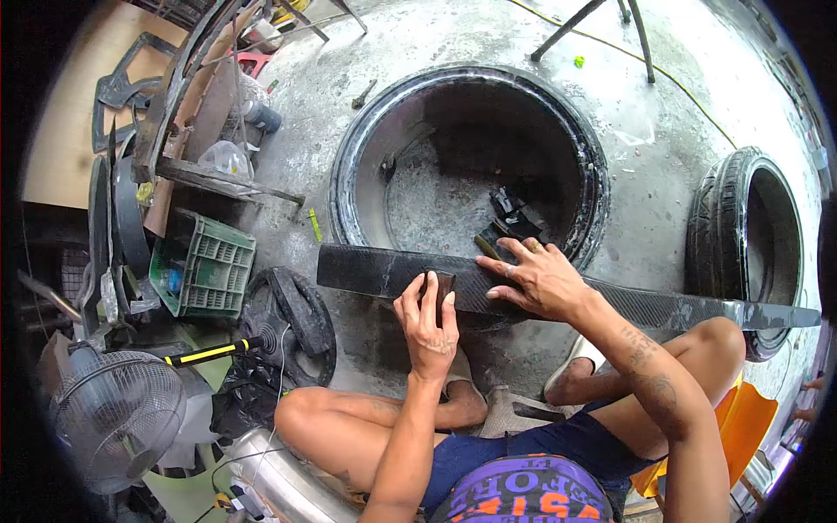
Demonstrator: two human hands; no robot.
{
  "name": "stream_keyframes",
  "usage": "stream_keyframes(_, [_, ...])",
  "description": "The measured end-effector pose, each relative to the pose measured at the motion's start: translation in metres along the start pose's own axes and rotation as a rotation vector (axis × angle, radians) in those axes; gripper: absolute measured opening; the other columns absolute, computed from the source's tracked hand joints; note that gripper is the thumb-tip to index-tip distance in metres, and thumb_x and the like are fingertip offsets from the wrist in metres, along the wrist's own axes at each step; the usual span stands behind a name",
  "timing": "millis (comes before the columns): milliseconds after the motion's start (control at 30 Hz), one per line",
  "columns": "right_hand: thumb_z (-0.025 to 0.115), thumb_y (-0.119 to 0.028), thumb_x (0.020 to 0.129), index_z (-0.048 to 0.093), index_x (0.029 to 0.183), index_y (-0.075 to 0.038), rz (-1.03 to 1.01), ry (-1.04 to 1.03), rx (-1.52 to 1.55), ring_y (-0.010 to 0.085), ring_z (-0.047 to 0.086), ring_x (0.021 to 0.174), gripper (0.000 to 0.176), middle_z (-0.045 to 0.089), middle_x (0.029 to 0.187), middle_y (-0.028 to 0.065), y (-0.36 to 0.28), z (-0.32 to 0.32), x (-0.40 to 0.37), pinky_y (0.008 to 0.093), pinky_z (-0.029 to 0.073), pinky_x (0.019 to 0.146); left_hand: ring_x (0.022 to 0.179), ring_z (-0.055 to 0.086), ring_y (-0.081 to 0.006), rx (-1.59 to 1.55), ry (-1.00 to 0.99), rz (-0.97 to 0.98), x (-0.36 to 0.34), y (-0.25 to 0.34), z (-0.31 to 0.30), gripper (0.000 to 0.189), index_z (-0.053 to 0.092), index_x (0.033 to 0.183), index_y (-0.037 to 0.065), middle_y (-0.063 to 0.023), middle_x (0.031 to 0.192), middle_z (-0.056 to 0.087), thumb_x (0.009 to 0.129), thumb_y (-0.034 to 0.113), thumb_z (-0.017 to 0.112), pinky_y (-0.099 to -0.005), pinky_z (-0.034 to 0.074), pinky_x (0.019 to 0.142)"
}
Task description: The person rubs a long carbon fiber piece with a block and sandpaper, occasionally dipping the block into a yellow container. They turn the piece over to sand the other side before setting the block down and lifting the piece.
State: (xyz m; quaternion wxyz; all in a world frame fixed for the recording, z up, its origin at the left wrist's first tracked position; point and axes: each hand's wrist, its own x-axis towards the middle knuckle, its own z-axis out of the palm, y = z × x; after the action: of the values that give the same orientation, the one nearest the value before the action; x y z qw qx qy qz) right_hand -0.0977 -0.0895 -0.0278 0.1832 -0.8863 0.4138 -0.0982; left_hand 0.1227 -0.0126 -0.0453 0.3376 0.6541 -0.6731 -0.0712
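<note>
Black rubber strip (375, 270) lies across the near rim of a large tyre (344, 166) on the concrete floor, in front of the seated person's knees. The left hand (427, 327) has its fingers clenched on a small dark block (438, 284) set against the strip. The right hand (540, 281) lies flat, fingers spread, pinning the strip. Work appears under way; how much of the strip is treated cannot be told.
</note>
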Motion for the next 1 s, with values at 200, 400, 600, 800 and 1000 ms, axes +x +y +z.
stream_keyframes(200, [0.061,-0.063,0.089,0.056,0.142,-0.024,0.101,-0.054,0.04,0.0382,0.058,0.117,0.066,0.057,0.133,0.0179,0.014,-0.026,-0.036,0.0486,0.051,0.093,0.108,0.054,-0.0356,-0.002,-0.002,0.006,-0.002,-0.003,0.001,0.041,0.063,0.13,-0.003,-0.0191,0.126,0.057,0.091,0.006,0.068,-0.042,0.048,0.094])
stream_keyframes(400, [0.083,-0.071,0.059,0.057,0.124,0.004,0.27,-0.089,0.154,0.0432,0.06,0.113,0.102,0.066,0.112,0.0206,0.026,-0.008,-0.046,0.0473,0.051,0.098,0.106,0.057,-0.0361,0.007,-0.022,0.02,0.013,0.005,-0.012,0.04,0.063,0.129,-0.003,-0.0192,0.12,0.061,0.091,0.009,0.068,-0.0436,0.046,0.095])
stream_keyframes(600, [0.085,-0.068,0.056,0.058,0.11,0.002,0.266,-0.054,0.18,0.042,0.06,0.112,0.092,0.067,0.109,0.0215,0.023,0.001,-0.044,0.0481,0.053,0.095,0.105,0.056,-0.0371,0.1,-0.069,0.068,0.044,0.016,-0.009,0.035,0.065,0.123,-0.005,-0.0203,0.117,0.062,0.091,0.01,0.067,-0.0442,0.046,0.094])
stream_keyframes(800, [0.086,-0.067,0.052,0.061,0.104,0.001,0.26,0.03,0.17,0.0399,0.064,0.102,0.089,0.07,0.1,0.0189,0.028,0.008,-0.045,0.0465,0.055,0.089,0.108,0.053,-0.0392,0.075,-0.166,0.152,0.016,0.066,0.032,0.038,0.061,0.128,-0.002,-0.0219,0.122,0.058,0.092,0.011,0.062,-0.0484,0.043,0.097])
stream_keyframes(1000, [0.087,-0.065,0.05,0.061,0.101,0.001,0.206,0.139,0.178,0.0392,0.065,0.101,0.088,0.071,0.098,0.0185,0.028,0.016,-0.044,0.0464,0.056,0.086,0.103,0.054,-0.0385,0.175,-0.027,0.034,0.036,0.041,0.023,0.033,0.066,0.12,-0.003,-0.0215,0.114,0.06,0.09,0.009,0.065,-0.0469,0.043,0.094])
